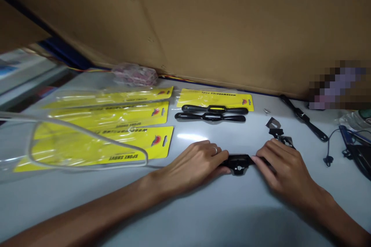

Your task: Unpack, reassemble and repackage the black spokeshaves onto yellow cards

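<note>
A black spokeshave (239, 163) lies between my two hands, just above the grey table. My left hand (199, 160), with a ring on one finger, is closed around its left handle. On the opposite handle, my right hand (279, 164) is closed too, and its fingers cover most of that end. Beyond my right hand are a loose blade (273, 122), a small black metal plate (276, 132) and another dark part (286, 141), partly hidden by the fingers. Small screws (266, 111) lie a little farther back.
Two black spokeshave bodies (211, 117) lie by a yellow package card (185, 98). Several yellow plastic-wrapped packages (145, 142) and a white cable (95, 133) spread on the left. Another spokeshave (304, 119) rests at right, near a blue-black object (355, 146). A cardboard wall (217, 31) stands behind.
</note>
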`<state>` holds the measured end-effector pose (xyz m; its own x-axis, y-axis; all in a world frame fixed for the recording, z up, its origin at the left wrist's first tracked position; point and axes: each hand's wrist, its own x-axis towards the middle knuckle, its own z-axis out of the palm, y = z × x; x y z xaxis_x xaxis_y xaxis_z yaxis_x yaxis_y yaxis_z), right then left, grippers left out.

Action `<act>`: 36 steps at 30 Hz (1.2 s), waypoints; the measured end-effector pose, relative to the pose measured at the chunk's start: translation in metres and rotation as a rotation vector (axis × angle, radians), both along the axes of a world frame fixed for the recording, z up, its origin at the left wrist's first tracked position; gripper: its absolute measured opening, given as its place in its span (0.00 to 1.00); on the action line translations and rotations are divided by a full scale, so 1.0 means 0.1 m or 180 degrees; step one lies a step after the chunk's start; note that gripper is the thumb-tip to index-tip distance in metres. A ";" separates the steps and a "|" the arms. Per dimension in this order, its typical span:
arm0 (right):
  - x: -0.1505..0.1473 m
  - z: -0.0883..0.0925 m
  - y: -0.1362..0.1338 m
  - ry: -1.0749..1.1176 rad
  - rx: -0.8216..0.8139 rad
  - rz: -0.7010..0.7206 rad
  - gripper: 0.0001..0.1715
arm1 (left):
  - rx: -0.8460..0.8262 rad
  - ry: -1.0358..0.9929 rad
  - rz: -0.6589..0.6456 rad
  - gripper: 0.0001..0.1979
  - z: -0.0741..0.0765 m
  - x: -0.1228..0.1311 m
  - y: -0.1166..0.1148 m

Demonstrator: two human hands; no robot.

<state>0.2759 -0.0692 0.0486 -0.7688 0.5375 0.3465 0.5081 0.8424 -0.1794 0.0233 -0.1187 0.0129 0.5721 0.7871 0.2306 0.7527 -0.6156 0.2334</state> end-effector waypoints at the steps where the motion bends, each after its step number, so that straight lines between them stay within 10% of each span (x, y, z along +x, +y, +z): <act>1: -0.03 0.00 -0.03 0.0050 0.0033 -0.0109 0.18 | -0.0029 -0.0010 0.0027 0.20 0.00 0.00 0.00; 7: -0.22 -0.06 -0.29 -0.0346 -0.0008 -0.0511 0.30 | 0.0009 -0.0070 0.0348 0.22 0.01 0.06 -0.08; 36: -0.33 -0.12 -0.31 -0.0033 -0.2122 -0.1487 0.20 | 0.0523 0.0044 0.0794 0.19 0.05 0.36 -0.30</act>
<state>0.2426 -0.1004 0.0368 -0.4155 0.8944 -0.1656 0.7851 0.2607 -0.5618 0.0596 -0.1492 0.0176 0.3696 0.8565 0.3602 0.8880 -0.4398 0.1346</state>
